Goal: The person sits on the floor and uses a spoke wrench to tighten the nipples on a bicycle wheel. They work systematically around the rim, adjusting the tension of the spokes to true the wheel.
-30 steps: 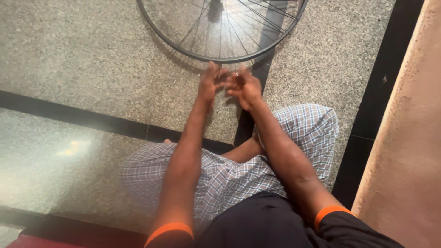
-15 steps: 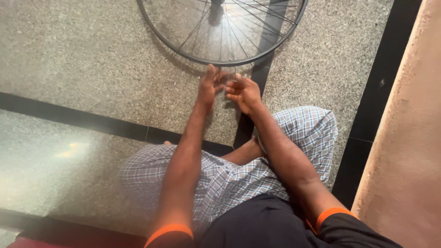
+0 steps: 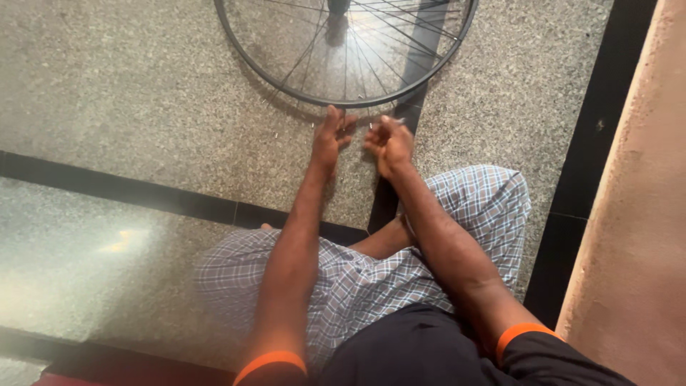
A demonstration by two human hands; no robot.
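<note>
Sitting cross-legged on the speckled floor, the person reaches both hands up-frame. Left hand, fingers stretched open, nearly touches the black wheel rim at top centre. Right hand is curled loosely just below it; whether it grips anything, I cannot tell.

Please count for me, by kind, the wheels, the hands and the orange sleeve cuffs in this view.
Bicycle wheel: 1
Hands: 2, the left hand and the right hand, both close to the wheel's rim
Orange sleeve cuffs: 2, the left cuff and the right cuff
Total: 5
</note>
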